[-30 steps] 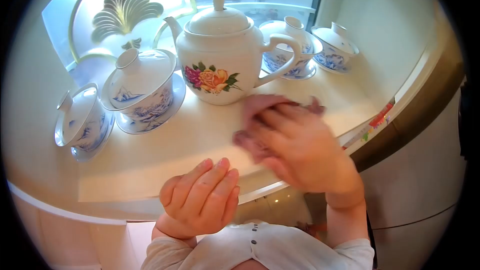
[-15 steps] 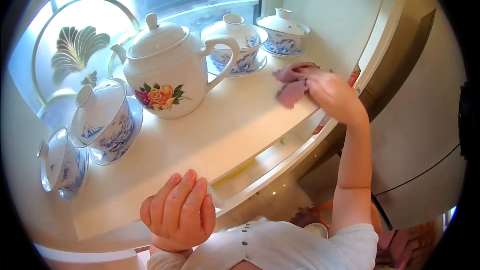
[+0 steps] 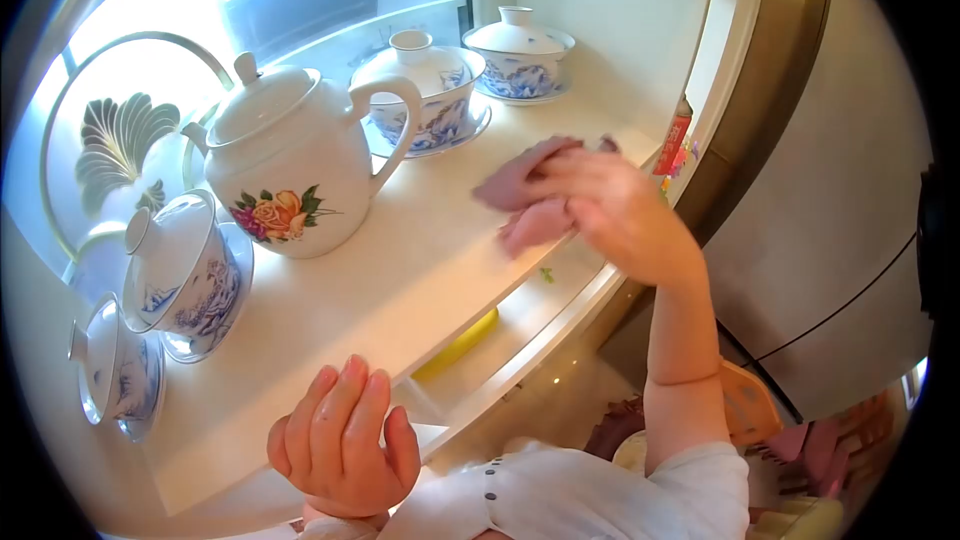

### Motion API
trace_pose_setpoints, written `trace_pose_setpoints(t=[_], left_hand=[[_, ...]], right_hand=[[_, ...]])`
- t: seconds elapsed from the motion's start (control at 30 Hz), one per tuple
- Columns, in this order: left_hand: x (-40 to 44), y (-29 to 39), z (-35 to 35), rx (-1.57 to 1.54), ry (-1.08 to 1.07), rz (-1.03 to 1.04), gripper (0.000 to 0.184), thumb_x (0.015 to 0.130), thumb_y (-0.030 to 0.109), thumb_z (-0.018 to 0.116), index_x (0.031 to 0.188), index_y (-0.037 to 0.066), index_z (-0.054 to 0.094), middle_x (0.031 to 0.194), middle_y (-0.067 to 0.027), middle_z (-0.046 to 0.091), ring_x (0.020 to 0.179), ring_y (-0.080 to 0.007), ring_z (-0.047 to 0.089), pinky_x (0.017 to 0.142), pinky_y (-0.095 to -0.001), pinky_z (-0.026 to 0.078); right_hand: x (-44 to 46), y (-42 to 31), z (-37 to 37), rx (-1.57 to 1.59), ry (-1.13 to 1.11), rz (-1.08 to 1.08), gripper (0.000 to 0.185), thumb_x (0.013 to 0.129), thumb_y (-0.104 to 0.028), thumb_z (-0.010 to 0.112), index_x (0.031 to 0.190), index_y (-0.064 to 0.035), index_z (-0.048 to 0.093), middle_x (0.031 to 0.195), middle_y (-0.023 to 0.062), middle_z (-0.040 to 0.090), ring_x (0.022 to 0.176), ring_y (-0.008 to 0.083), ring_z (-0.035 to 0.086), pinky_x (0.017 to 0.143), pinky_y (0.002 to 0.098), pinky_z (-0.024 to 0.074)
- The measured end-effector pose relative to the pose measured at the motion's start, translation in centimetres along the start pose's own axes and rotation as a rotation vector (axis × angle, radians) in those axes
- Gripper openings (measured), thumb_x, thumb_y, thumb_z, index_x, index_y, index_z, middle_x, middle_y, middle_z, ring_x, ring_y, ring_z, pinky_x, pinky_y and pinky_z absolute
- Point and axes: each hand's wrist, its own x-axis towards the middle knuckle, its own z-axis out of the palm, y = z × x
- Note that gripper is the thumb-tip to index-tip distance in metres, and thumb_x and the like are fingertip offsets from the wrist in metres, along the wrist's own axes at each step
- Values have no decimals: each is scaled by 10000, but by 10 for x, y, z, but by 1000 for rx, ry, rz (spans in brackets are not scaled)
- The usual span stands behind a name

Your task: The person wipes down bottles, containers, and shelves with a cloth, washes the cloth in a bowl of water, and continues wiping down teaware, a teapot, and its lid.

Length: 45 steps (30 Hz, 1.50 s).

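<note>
My right hand (image 3: pixel 620 205) grips a mauve cloth (image 3: pixel 535 185), which lies bunched against the cream shelf (image 3: pixel 370 290) near its front edge; the hand is slightly blurred. Low in the view, my left hand (image 3: pixel 345 440) is held just in front of the shelf edge, back up, fingers loosely bent and thumb apart, with nothing in it. A white teapot (image 3: pixel 290 160) with a rose print stands on the shelf behind. To its right sit two blue-and-white lidded bowls, a nearer one (image 3: pixel 425 105) and a farther one (image 3: pixel 520 60), both on saucers.
Two more lidded bowls, one (image 3: pixel 185 270) near the teapot and another (image 3: pixel 118 370) at the far left, stand on saucers. A gold leaf ornament (image 3: pixel 125 145) is behind them. Below the shelf lies a yellow object (image 3: pixel 455 345). A red item (image 3: pixel 675 135) stands at the right edge.
My right hand has swept the cloth left and toward me along the shelf. The view has shifted slightly. My left thumb stands farther from its fingers.
</note>
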Motion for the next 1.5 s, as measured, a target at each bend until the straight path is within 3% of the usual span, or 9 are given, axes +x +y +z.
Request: trace_pose_setpoints(t=[0.23,0.43,0.5,0.7,0.77,0.97,1.17,1.33,1.5], left_hand=[[6,7,-3,5,-48,-68,173,895,224,606,1018,120,669,1078,-32,694,988,-219,641,806,-343,401],[11,23,3,52,6,-177,143,856,227,712,965,145,670,1032,1,690,969,-222,638,851,-372,416],[18,28,7,72,20,-188,158,841,246,740,948,150,673,1020,8,689,963,-223,639,864,-379,419],[31,45,23,33,48,-245,220,777,283,791,888,127,683,933,2,687,929,-239,648,847,-386,436],[31,47,25,-25,87,-279,185,730,172,779,833,69,664,868,-46,657,904,-277,614,819,-388,453],[32,50,25,-37,103,-348,209,700,199,803,836,79,700,905,-41,703,904,-265,635,831,-366,478],[31,50,25,-24,109,-352,223,688,245,829,842,119,728,918,-18,721,892,-241,656,826,-359,461],[34,49,22,-26,90,-360,213,683,227,830,839,122,732,920,-12,721,887,-232,660,824,-359,459],[33,45,19,-54,67,-294,239,659,190,829,870,119,740,916,-5,720,865,-225,668,810,-337,453]], right_hand=[[3,51,-8,-79,159,84,302,902,-149,460,1064,-37,689,1105,179,662,1056,362,598,948,442,450],[9,2,9,-116,189,-296,372,703,-86,663,1074,-58,680,990,114,662,927,305,621,814,428,495],[12,-16,18,-6,66,-288,408,679,-118,664,1078,-37,682,1067,141,663,986,333,630,876,427,506],[23,-47,57,10,300,-564,371,671,-184,661,1026,-79,681,986,80,658,862,235,649,771,319,539],[23,-39,59,84,332,-630,309,701,-169,655,1001,-97,670,901,42,618,817,213,623,720,310,505],[4,38,22,121,320,-605,328,598,-176,756,910,-89,705,952,70,680,819,253,667,717,337,544],[-16,93,-20,-19,229,-373,296,656,-117,752,940,-44,705,984,107,692,921,308,657,784,370,528],[-12,67,-17,-78,186,-301,366,643,-85,749,999,-15,705,1019,133,689,967,339,649,816,413,523],[6,27,14,47,270,-492,343,602,-95,734,937,-27,711,941,111,692,877,299,667,757,377,542]])
